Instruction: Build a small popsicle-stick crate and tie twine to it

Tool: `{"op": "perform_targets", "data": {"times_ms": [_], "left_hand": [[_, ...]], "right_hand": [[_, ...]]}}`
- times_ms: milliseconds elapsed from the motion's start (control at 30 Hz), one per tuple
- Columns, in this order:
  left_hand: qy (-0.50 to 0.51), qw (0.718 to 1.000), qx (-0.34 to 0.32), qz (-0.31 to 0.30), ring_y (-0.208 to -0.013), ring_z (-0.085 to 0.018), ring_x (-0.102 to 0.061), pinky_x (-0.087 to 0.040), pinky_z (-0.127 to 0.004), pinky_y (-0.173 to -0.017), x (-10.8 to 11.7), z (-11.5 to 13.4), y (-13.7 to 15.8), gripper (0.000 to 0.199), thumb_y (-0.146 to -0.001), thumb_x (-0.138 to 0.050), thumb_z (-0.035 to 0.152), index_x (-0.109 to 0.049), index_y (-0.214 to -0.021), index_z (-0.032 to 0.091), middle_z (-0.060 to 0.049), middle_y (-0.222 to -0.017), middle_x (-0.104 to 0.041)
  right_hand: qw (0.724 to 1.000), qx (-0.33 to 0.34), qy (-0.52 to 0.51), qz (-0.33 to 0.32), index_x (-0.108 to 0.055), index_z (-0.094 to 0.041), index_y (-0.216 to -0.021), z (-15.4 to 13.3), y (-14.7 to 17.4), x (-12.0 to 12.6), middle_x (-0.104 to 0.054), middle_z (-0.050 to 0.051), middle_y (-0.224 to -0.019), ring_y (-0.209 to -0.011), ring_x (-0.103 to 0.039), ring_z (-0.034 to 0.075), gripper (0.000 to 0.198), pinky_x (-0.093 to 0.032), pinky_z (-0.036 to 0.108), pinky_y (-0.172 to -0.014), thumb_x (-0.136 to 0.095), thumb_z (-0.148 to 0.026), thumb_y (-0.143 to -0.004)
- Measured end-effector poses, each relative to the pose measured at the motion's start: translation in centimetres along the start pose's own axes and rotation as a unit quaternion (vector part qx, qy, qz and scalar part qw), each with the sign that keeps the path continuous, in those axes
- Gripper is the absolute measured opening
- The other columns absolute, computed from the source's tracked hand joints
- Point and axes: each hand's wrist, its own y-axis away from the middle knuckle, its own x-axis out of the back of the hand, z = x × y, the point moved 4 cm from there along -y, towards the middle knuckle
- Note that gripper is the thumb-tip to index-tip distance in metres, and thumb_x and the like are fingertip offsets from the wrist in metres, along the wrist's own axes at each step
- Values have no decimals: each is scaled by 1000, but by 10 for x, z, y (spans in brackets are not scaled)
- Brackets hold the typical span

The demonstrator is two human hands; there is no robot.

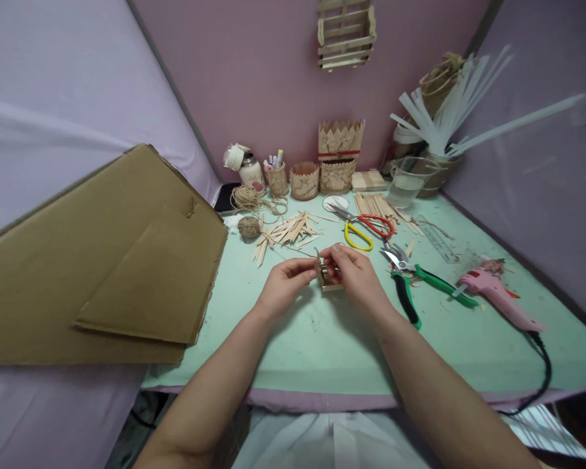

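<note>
My left hand [289,281] is closed in a pinch, its fingertips at a thin piece of twine [316,251] that stands up between the two hands. Just to the right, my right hand [355,272] has its fingers curled over a small wooden stick frame [331,286], partly hiding it. The frame is low over the table, and I cannot tell whether it touches it. A strand of twine leads from the hands back to a twine ball [249,227]. Behind the hands lies a pile of cut wooden sticks [295,228].
Scissors [366,225], green-handled pruners [410,277] and a pink glue gun [501,296] lie to the right. Cardboard sheets [141,273] flank the left. At the back stand stick-built holders [304,181], a water cup [410,182] and a container of white glue sticks [442,130].
</note>
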Motion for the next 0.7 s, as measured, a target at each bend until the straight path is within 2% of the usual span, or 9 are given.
{"op": "perform_targets", "data": {"times_ms": [100, 233, 400, 500, 700], "left_hand": [[54, 998, 34, -14, -79, -16, -66, -50, -30, -78, -3, 1, 1, 29, -55, -87, 24, -76, -81, 18, -5, -84, -75], [100, 993, 64, 22, -73, -11, -63, -50, -25, -72, -2, 2, 2, 32, -52, -89, 21, -74, -80, 16, -3, -82, -72], [127, 990, 41, 41, -71, -10, -61, -51, -24, -70, -1, 4, 1, 26, -59, -87, 24, -69, -75, 15, -1, -81, -68], [126, 990, 26, 48, -71, -9, -60, -50, -23, -69, 0, 5, 0, 24, -62, -85, 27, -68, -74, 15, -1, -78, -67], [75, 995, 14, 59, -68, -8, -58, -44, -21, -63, 1, 1, 0, 23, -60, -84, 25, -70, -77, 17, -1, -84, -70]], "right_hand": [[999, 9, 35, -21, -66, -19, -81, -2, 1, -2, -51, -3, -60, -53, -44, 11, 39, -34, 25, -49, -56, -56, -85], [997, 26, 76, -21, -65, -19, -81, -8, 2, -1, -48, -5, -56, -51, -43, 11, 34, -35, 26, -50, -55, -51, -86], [981, 68, 178, -45, -62, -21, -76, -11, 7, -4, -60, -1, -71, -64, -53, 14, 21, -42, 27, -59, -63, -41, -81], [969, 74, 230, -55, -62, -21, -79, -9, 12, -7, -63, 0, -75, -64, -54, 15, 18, -43, 28, -59, -67, -38, -77], [973, 88, 214, -28, -63, -21, -80, -11, 12, -3, -62, 1, -75, -68, -55, 15, 24, -44, 28, -62, -55, -42, -88]]}}
